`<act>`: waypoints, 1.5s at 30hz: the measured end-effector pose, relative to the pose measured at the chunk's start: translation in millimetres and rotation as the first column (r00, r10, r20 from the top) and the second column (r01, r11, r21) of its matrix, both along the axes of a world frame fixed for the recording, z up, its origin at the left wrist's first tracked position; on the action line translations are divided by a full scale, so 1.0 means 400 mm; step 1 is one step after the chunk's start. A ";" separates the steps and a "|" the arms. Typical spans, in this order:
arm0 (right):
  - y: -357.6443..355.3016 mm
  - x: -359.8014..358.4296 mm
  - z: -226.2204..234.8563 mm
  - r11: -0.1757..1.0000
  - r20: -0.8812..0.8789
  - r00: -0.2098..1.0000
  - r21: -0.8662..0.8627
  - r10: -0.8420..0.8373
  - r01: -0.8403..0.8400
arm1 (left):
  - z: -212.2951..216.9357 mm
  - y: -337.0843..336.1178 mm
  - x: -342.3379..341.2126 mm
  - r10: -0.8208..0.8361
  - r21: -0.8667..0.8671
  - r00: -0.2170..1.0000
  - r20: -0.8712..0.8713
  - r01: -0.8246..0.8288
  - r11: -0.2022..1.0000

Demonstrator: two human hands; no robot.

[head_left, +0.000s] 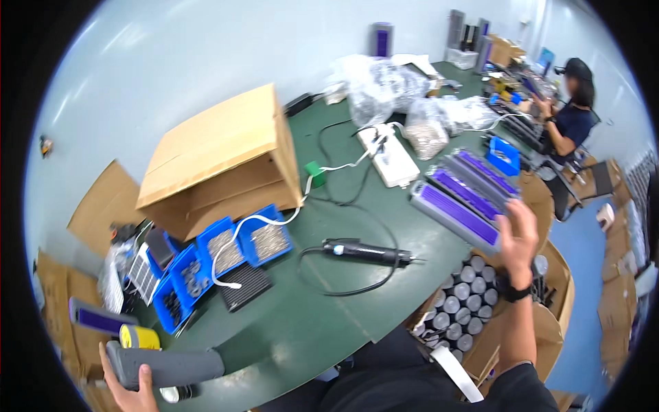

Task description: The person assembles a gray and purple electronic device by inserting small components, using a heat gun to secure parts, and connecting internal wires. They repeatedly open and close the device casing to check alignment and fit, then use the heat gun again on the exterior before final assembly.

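My left hand (127, 384) grips a long dark grey housing (171, 367) with rounded edges at the table's lower left. A yellow roll (140, 336) stands just behind it, and a small white-and-black cylinder (177, 393) lies under its front side. My right hand (519, 233) is raised at the table's right edge, fingers apart and holding nothing I can see. Close to its fingertips lies the nearest of several grey housings with purple strips (458, 216); whether they touch is unclear. A black electric screwdriver (367, 252) with a looping cable rests mid-table.
Blue bins (264, 237) of small metal parts sit before an open cardboard box (220, 165). Behind are a white power strip (390, 156) and plastic bags (384, 86). Below my right arm, a carton holds grey-topped cylinders (463, 302). A co-worker (575, 110) works at far right.
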State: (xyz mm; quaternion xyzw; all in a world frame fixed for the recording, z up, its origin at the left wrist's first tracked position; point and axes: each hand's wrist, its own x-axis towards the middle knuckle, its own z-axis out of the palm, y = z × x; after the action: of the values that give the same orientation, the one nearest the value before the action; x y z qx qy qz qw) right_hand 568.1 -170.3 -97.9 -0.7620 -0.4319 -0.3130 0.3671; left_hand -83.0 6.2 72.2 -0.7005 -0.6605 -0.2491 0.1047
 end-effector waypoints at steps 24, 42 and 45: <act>0.506 -0.576 0.076 0.233 -0.522 0.509 -0.505 0.685 -0.831 | -0.482 -0.020 0.089 -0.158 -0.018 0.263 0.952 0.562 0.827; 0.138 0.029 -0.133 0.711 -0.263 0.951 -0.699 -0.163 -0.071 | -0.408 -0.012 0.151 -0.379 -0.370 0.757 0.532 0.610 0.701; 0.134 0.090 -0.146 0.673 -0.292 0.952 -0.723 -0.091 -0.157 | -0.392 -0.015 0.156 -0.379 -0.372 0.766 0.519 0.602 0.707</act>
State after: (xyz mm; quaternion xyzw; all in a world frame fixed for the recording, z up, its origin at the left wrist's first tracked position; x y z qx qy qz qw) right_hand 604.2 -116.6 -156.4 -0.8754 -0.4736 0.0160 0.0952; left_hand -20.6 0.1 -84.8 -0.7873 -0.4927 -0.2197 -0.2987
